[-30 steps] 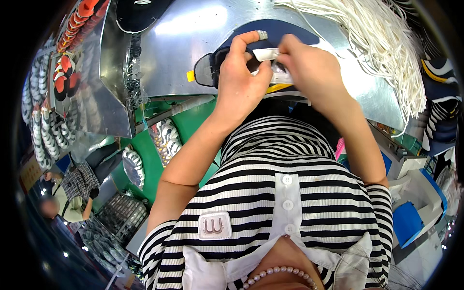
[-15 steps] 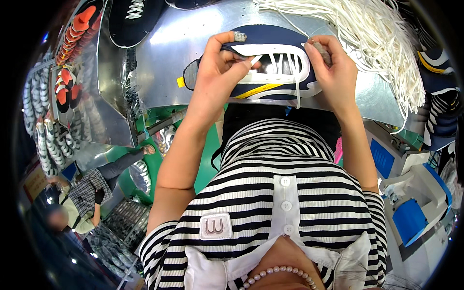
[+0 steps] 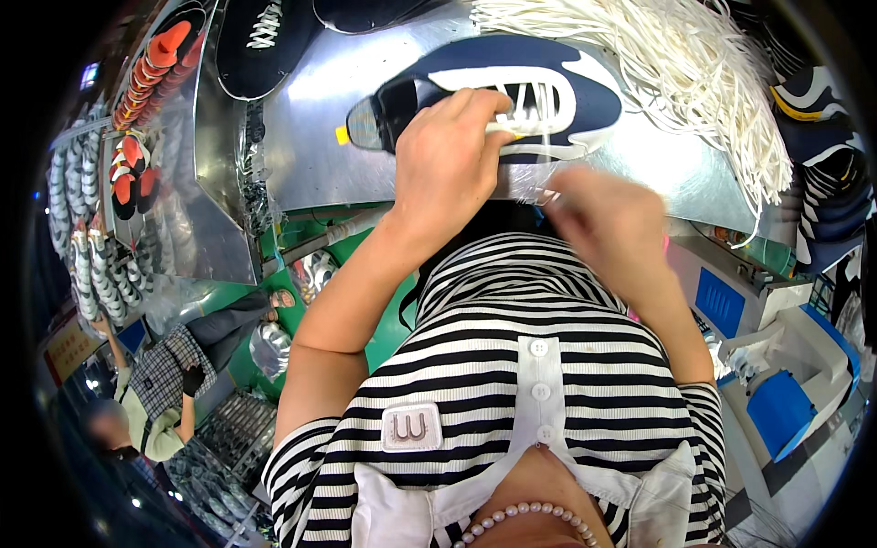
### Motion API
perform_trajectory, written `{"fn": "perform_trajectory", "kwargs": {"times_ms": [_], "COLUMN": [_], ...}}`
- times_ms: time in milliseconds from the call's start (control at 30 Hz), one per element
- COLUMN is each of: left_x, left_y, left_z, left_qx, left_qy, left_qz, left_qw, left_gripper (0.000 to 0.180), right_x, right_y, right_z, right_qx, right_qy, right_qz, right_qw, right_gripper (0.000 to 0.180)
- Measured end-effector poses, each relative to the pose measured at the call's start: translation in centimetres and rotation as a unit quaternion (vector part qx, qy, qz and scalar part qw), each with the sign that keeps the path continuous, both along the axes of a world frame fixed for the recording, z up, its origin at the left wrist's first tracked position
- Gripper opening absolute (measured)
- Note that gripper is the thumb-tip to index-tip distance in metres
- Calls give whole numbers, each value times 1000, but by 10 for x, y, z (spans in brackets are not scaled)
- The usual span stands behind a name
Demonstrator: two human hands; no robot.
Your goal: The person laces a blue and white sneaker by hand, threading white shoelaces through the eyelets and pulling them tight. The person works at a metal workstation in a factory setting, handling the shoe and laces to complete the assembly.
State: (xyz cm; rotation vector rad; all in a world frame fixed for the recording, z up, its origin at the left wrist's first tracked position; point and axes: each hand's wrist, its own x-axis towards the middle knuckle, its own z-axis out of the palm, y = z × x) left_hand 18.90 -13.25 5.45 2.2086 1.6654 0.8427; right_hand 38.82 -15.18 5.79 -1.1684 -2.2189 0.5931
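Note:
A navy and white sneaker (image 3: 466,57) lies sideways on the metal table, its toe to the right and a yellow tab at its heel. White laces (image 3: 539,102) cross its opening in part. My left hand (image 3: 449,155) is closed over the shoe's near side at the lacing, thumb and fingers pinching its edge; what else they grip is hidden. Nearer to me, past the table's front edge, my right hand (image 3: 607,228) is smeared by motion. A white shoelace (image 3: 546,160) runs blurred from the shoe down to its closed fingers.
Loose white laces (image 3: 694,100) are heaped at the right of the metal table (image 3: 320,169). Dark shoes (image 3: 260,46) sit at the far left, and stacked sneakers (image 3: 827,178) stand far right. A grey and blue machine (image 3: 776,365) is lower right; another person (image 3: 169,374) is lower left.
My right hand has left the toe and come down toward me, drawing the lace along. My left hand has shifted right and closed over the lacing. More of the toe shows.

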Motion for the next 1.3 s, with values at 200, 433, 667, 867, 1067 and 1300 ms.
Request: {"fn": "perform_trajectory", "kwargs": {"times_ms": [200,433,667,867,1067,1300], "left_x": [-9,7,-1,-3,-8,-1], "left_y": [12,0,3,13,25,25], "left_z": [-3,26,29,6,10,1], "left_qx": [47,94,80,-32,-198,-211], "left_qy": [-36,-82,-91,94,-5,-25], "left_qz": [-2,-53,-50,-54,-75,-25], "left_qw": [998,991,991,994,977,977], "left_gripper": [18,16,19,24,31,34], "right_x": [11,-5,3,-3,-16,-20], "right_y": [-17,40,-1,38,68,73], "right_z": [-12,-9,-12,-20,-45,-47], "right_qx": [-164,-246,-479,-245,-133,-112], "right_qy": [56,271,207,270,351,320], "right_qz": [95,-87,99,-25,-122,-131], "right_qw": [980,927,847,931,919,932], "right_gripper": [13,18,17,14,12,17]}}
